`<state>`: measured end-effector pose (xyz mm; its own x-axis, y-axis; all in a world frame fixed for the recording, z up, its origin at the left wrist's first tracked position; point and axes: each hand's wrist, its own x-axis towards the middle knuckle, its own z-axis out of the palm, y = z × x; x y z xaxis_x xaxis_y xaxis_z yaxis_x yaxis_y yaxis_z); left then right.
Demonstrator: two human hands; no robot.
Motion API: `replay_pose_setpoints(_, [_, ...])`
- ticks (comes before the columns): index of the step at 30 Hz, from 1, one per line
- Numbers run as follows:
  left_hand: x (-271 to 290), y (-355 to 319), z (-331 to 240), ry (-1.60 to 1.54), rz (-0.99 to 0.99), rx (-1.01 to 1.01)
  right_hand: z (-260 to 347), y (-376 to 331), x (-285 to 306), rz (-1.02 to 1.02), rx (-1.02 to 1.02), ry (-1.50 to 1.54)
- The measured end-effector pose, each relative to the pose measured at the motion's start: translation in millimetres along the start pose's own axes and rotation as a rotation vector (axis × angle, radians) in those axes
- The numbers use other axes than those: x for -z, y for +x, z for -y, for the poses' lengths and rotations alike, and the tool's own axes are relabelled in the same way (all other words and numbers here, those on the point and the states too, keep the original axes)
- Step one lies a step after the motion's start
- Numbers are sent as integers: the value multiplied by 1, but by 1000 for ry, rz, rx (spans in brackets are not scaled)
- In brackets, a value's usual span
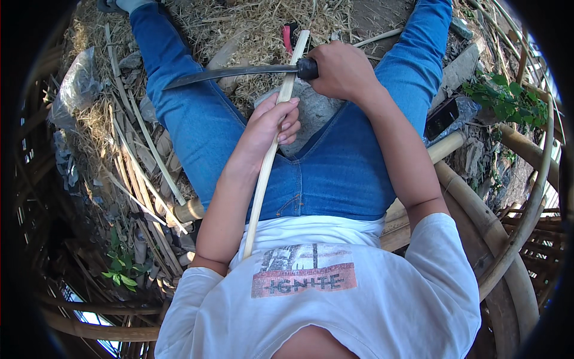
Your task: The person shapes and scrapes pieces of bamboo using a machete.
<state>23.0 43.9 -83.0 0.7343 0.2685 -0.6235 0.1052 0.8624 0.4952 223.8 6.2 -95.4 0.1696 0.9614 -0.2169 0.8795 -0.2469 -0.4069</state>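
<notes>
My left hand (273, 122) is closed around a long pale strip of split bamboo (263, 179). One end of the strip meets my shirt at the waist, and the other points away between my knees. My right hand (344, 69) grips the dark wrapped handle of a long knife (233, 72). Its narrow, slightly curved blade lies across the strip just beyond my left fingers and reaches left over my left thigh. Whether the edge has bitten into the bamboo cannot be made out.
Pale shavings (251, 36) cover the ground between my legs, around a grey stone (317, 113). Loose bamboo strips (143, 143) and a clear plastic bag (78, 90) lie at left. At right are a phone (441, 118), thick bamboo poles (484, 221) and a leafy plant (505, 99).
</notes>
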Motion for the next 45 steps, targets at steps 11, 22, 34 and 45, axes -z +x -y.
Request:
replay_pose_setpoints(11, [3, -6, -7, -36, 30, -55, 8, 1, 3, -88, -37, 67])
replay_pose_setpoints(22, [-8, -18, -18, -59, 25, -140, 8, 1, 2, -177, -142, 166])
replay_pose_setpoints(34, [-7, -24, -22, -134, 23, -160, 20, 0, 2, -193, -10, 199])
replay_pose_setpoints(45, [-7, -25, -20, -30, 33, -216, 26, -3, 5, -143, 70, 175])
